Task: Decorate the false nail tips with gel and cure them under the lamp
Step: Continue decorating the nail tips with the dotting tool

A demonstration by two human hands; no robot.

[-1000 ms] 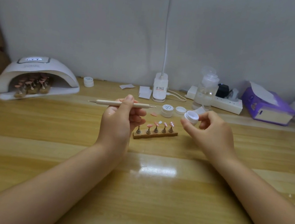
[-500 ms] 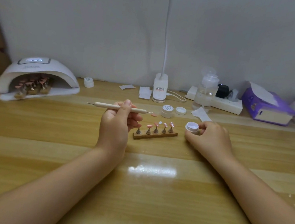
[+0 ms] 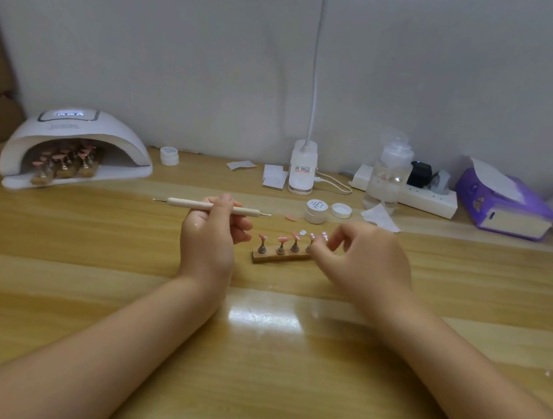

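A wooden nail stand [image 3: 271, 259] lies mid-table and carries pegs with pink false nail tips [image 3: 281, 241]. My left hand [image 3: 211, 236] holds a wooden dotting tool [image 3: 196, 204] level, just left of the stand. My right hand [image 3: 362, 257] has its fingers curled round the stand's right end and hides the last pegs. A closed white gel jar [image 3: 316, 211] and a loose lid [image 3: 341, 210] sit behind the stand. At the far left, the white curing lamp [image 3: 80, 133] is lit, with more stands of tips [image 3: 63, 162] inside. No open jar shows.
A loose pink tip [image 3: 290, 218] lies beside the jar. Along the wall stand another small jar [image 3: 169, 155], a desk lamp base [image 3: 302, 172], a pump bottle [image 3: 389, 177], a power strip [image 3: 424, 200] and a purple tissue box [image 3: 506, 209]. White wipes [image 3: 381, 217] lie nearby.
My right hand lowered the small open jar to the table, then moved left onto the stand's right end. The jar is now out of sight. My left hand dropped slightly with the tool.
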